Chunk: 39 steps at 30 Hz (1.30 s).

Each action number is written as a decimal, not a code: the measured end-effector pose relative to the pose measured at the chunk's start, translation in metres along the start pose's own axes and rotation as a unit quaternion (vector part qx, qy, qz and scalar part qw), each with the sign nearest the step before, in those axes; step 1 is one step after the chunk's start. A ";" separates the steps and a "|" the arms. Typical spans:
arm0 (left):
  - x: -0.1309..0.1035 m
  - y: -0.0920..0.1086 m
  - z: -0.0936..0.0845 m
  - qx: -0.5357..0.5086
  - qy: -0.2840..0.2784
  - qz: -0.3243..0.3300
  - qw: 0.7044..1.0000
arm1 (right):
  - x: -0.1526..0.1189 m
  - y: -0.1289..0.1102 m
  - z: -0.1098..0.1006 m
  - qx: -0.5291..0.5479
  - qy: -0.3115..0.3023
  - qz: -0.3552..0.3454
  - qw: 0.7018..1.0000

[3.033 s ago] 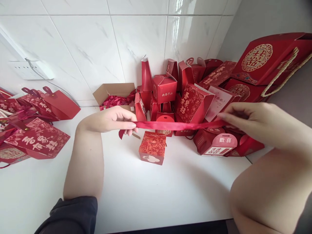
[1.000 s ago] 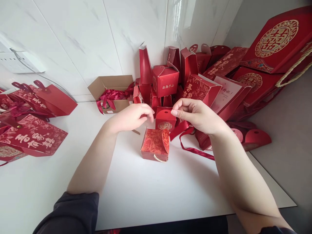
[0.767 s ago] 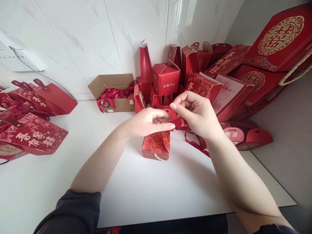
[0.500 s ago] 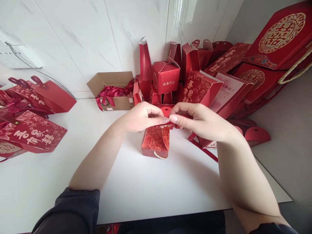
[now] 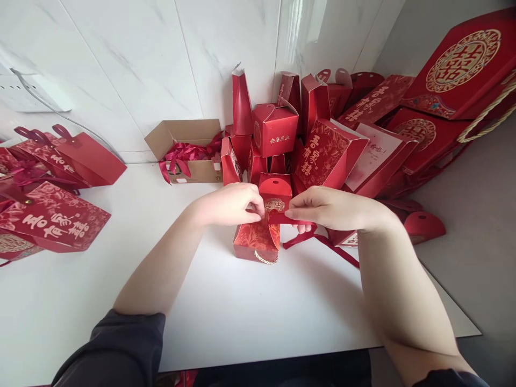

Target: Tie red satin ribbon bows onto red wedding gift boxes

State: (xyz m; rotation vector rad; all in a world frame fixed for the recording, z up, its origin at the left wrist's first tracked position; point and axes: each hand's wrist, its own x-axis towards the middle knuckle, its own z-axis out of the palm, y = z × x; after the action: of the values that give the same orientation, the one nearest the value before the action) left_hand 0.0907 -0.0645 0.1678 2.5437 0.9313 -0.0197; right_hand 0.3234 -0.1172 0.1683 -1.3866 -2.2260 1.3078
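Observation:
My right hand (image 5: 318,208) is closed around a red ribbon (image 5: 278,217), pinched between thumb and fingers. One end sticks out toward the left, while a longer red strip lies on the table below and to the right of the hand. Fingers curled together, my left hand (image 5: 239,204) hovers over the top of a small red patterned box (image 5: 257,242); whether it grips anything is hidden. That box lies on the table with a cream twisted cord at its front. Just behind both hands stands a red box with a rounded, holed flap (image 5: 275,185).
An open cardboard box (image 5: 201,171) of crimson ribbons stands by the wall. Red gift boxes (image 5: 276,129) crowd the back and right, some stacked high. More red boxes with handles (image 5: 60,220) lie at the left. A wall socket with a cable (image 5: 34,92) is at the upper left.
Both hands have come down slightly and moved apart, uncovering the flapped box behind them. The ribbon's end now shows at my right hand.

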 end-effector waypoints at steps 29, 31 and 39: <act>0.001 0.002 0.000 -0.012 -0.044 0.014 0.999 | 0.000 -0.002 0.005 0.026 -0.025 0.006 0.999; 0.002 0.003 0.001 -0.021 -0.047 0.012 0.999 | -0.001 0.001 0.004 0.009 -0.015 0.005 1.000; 0.009 0.001 0.008 -0.076 -0.037 -0.027 0.996 | -0.005 0.010 0.001 -0.050 0.041 0.021 0.998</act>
State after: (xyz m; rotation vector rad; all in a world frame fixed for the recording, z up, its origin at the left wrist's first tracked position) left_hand 0.0996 -0.0627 0.1593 2.3615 0.9349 -0.0570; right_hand 0.3311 -0.1200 0.1614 -1.5018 -2.2477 1.1441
